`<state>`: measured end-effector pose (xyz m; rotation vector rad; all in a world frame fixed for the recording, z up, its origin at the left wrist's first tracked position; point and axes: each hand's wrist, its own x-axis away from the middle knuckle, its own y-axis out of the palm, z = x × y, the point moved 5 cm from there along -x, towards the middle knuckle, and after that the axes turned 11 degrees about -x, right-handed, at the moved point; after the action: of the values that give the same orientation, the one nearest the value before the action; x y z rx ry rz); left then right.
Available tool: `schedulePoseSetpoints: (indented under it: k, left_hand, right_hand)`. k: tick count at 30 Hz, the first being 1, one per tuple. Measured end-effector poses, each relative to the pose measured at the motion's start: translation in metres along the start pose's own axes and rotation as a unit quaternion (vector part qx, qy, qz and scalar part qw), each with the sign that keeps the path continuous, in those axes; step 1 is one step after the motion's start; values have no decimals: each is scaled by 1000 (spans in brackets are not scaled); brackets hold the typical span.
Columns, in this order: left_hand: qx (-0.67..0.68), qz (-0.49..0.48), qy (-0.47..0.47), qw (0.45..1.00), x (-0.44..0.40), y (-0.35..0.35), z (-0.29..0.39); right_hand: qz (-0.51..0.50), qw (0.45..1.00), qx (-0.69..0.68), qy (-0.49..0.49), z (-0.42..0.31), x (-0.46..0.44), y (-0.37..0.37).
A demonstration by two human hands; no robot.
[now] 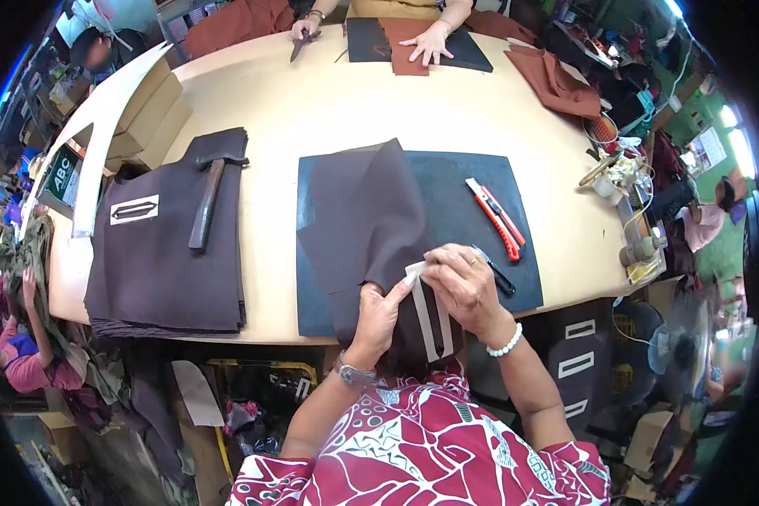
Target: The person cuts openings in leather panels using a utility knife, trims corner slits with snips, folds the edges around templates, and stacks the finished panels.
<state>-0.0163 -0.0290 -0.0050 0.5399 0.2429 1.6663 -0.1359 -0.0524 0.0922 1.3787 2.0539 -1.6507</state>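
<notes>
Dark brown fabric [363,211] lies partly on a dark cutting mat [472,253] and hangs over the table's front edge. A pale strip frame [427,316] is on its hanging part. My left hand [381,316] grips the fabric beside the strip's top end, thumb against the pale piece. My right hand [462,282] pinches that same pale end, fingertips close to my left thumb. A red cutter [497,221] rests on the mat, right of the fabric. Beside my right hand lies a dark cutter [495,271], partly hidden.
A hammer [207,202] lies on a stack of dark fabric [164,270] at the left, near a pale strip piece [135,210]. Across the table [270,101], a co-worker's hands rest near brown cloth [403,51] and hold a dark blade [298,47]. Boxes [152,122] stand left.
</notes>
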Motion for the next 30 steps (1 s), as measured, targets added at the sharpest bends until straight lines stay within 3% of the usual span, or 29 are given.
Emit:
schedulePoseSetpoints:
  k: [3,4,5,7,9,11,13,15,18,20,23,30]
  left_hand:
    - [-76,13,-31,997,-5,-9,-8]
    - [-43,42,18,998,0,-1,9]
    - [-20,23,6,1000,-4,-3,6]
    - [-41,75,-61,994,-5,-12,-2]
    - [-21,11,-32,999,-8,-11,-2]
    - [12,-23,-37,999,-9,-7,1]
    - [19,-10,-37,999,-6,-4,8]
    - [7,-20,-64,998,-6,-3,2]
    - [58,-47,-52,996,-3,5,5]
    - [73,-12,-41,996,-4,4,6]
    - [102,34,-11,994,-7,2,5]
    - [108,106,68,986,-10,-5,35]
  right_hand:
    - [-2,999,-32,33,10,-4,7]
    - [-6,998,-37,45,12,-5,9]
    - [-11,997,-43,58,13,-7,11]
    - [-27,989,-74,128,19,-8,14]
    - [-29,985,-98,140,30,-8,19]
    - [-40,919,-258,296,41,-8,25]
    - [-22,888,-324,326,50,-6,35]
    - [-8,891,-287,353,50,-10,30]
    - [84,930,-183,306,54,-9,16]
    - [131,946,-137,263,38,-9,0]
    - [126,920,-229,291,6,1,0]
    - [13,925,-201,322,-19,32,15]
